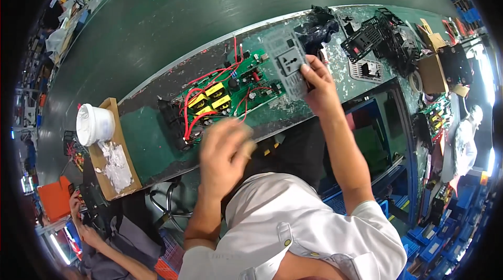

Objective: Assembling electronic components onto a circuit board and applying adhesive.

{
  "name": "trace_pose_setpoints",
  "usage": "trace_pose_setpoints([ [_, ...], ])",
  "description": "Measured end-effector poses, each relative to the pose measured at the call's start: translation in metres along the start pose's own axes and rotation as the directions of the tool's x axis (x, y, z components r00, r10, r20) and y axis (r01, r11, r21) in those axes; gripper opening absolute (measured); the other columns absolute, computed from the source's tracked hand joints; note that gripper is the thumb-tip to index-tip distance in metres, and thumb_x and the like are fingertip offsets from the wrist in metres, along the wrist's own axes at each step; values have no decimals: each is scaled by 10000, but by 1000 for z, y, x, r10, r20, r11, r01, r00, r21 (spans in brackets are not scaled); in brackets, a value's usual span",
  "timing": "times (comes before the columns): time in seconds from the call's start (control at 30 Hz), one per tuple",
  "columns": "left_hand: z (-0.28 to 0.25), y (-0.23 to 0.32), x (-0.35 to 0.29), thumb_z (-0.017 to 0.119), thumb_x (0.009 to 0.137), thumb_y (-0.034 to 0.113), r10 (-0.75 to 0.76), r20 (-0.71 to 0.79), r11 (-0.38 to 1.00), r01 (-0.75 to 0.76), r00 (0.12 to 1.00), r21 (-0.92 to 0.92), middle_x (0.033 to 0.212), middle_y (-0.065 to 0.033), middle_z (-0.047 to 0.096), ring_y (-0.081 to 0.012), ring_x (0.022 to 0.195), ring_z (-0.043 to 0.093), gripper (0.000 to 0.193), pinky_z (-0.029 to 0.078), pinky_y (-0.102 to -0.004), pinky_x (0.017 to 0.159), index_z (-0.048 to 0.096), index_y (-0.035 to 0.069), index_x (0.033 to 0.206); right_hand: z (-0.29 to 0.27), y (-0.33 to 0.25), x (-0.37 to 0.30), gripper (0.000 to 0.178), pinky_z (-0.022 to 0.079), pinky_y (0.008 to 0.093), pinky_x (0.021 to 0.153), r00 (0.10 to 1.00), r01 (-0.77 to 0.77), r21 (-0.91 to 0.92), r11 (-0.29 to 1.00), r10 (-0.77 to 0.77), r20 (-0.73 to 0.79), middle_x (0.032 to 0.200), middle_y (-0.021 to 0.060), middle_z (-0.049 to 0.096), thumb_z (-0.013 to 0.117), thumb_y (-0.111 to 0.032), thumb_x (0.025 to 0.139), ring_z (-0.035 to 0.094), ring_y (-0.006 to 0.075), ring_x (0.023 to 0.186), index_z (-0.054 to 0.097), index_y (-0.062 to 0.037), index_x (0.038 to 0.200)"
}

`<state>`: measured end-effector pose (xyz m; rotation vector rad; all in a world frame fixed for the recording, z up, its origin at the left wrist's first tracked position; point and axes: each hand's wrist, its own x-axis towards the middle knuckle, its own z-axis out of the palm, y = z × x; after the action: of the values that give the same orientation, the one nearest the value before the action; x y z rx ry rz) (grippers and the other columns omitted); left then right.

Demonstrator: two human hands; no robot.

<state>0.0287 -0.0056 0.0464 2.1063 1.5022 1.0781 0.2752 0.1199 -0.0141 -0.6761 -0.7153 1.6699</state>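
Note:
My right hand (pixel 320 83) grips a grey vented end panel (pixel 294 84) by its right edge, thumb on its face. A dark square power socket (pixel 290 62) is set in the panel. The panel hangs over the right end of a green circuit board (pixel 257 82). Yellow-wrapped transformers (pixel 216 91) and thick red wires (pixel 186 117) sit on the board's left part, beside a black end piece (pixel 172 122). My left hand (pixel 226 149) is just off the bench's near edge, close to the board. Motion smears its fingers, so I cannot tell what, if anything, they hold.
Black vented panels (pixel 367 39) and a black bag (pixel 318 28) lie at the far right. A white tub (pixel 95 124) and cardboard tray (pixel 118 167) with white paste stand left. A green belt (pixel 209 15) runs beyond the bench. Another person's hand (pixel 89 233) shows lower left.

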Motion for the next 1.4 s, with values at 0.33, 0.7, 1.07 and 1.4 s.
trace_pose_setpoints([
  [0.33, -48, -79, -2, 745, 814, 83, -413, -70, 907, 417, 908, 61, 1521, -279, 263, -417, 1365, 383, 647, 364, -445, 1093, 500, 133, 1411, 12, 20, -5, 208, 523, 255, 789, 998, -32, -133, 991, 24, -64, 1047, 43, 644, 615, -109, 960, 627, 102, 903, 549, -38, 1144],
  [0.7, -26, -28, 82, 697, 875, 117, -323, -73, 556, 126, 944, -822, 1341, -170, 542, -292, 1200, 557, 647, 432, -394, 1027, 392, 21, 1437, 103, 19, -25, 296, 470, 252, 854, 964, 241, -507, 828, -143, 225, 1022, 20, 633, 681, -67, 914, 589, 88, 921, 585, -11, 1189],
  [1.07, -98, -70, 230, 536, 937, 126, -587, -197, -8, -249, 785, -968, 1104, -114, 684, -288, 1028, 654, 182, 517, -530, 890, 633, 48, 1070, 155, 117, -63, 571, 359, 367, 1102, 861, -325, 164, 932, 219, 459, 1413, 71, 491, 619, -176, 964, 458, 177, 1310, 356, -60, 1457],
  [1.4, -105, -62, 246, 562, 930, 140, -641, -337, 100, -360, 690, -928, 1010, -111, 689, -234, 937, 670, 213, 565, -395, 828, 605, 10, 1093, 167, 113, -133, 708, 404, 470, 1081, 334, -942, 223, 251, 767, 547, 1459, 77, 472, 351, -623, 989, 468, 243, 1333, 323, -137, 1504],
])
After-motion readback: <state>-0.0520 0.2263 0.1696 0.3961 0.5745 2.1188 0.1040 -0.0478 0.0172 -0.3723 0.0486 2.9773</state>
